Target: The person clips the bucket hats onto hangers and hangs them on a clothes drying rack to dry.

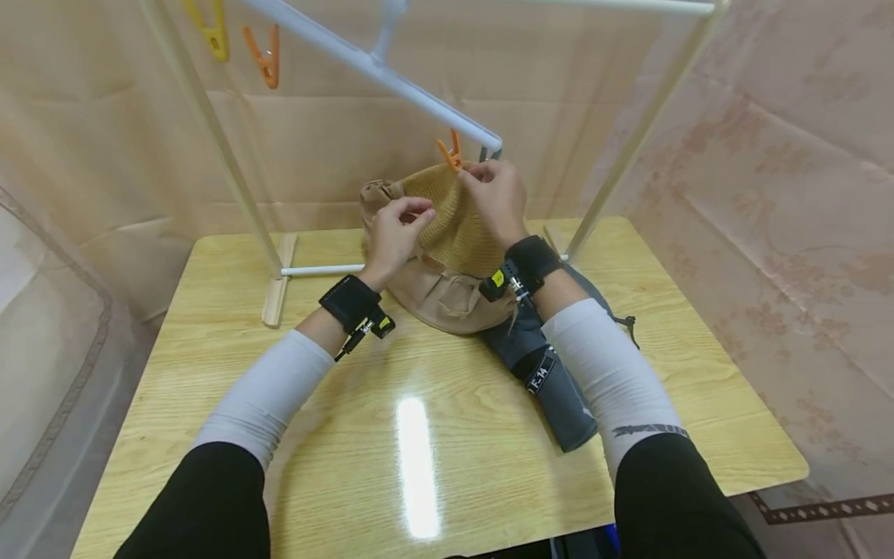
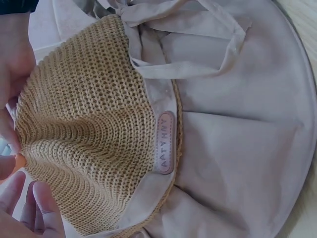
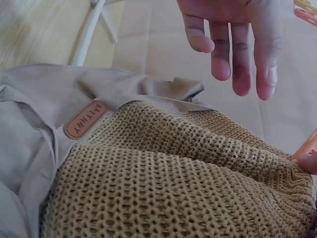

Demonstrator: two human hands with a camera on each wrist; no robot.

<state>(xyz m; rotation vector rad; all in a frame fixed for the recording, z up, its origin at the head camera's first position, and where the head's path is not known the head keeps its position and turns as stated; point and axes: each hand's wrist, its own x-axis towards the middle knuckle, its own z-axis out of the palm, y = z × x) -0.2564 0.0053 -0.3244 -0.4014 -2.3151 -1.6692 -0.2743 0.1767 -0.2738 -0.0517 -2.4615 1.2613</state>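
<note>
A tan sun hat (image 1: 447,225) with a knitted crown and a wide cloth brim hangs crown up below the end of a pale blue bar (image 1: 419,89). An orange clothespin (image 1: 452,151) sits at the top of its crown, just under the bar's tip. Beside that clothespin, my right hand (image 1: 497,198) pinches the crown between thumb and finger. My left hand (image 1: 398,237) is in front of the hat's left side, its fingers loosely bent and holding nothing; in the right wrist view those fingers (image 3: 240,59) hang apart from the knit. A leather label (image 2: 165,143) marks the hat's band.
A yellow clothespin (image 1: 213,31) and another orange clothespin (image 1: 265,58) hang at upper left. The white rack's posts (image 1: 216,140) stand on the wooden table (image 1: 335,450). A dark grey fabric bundle (image 1: 559,404) labelled F-14 lies under my right forearm. Curtains surround the table.
</note>
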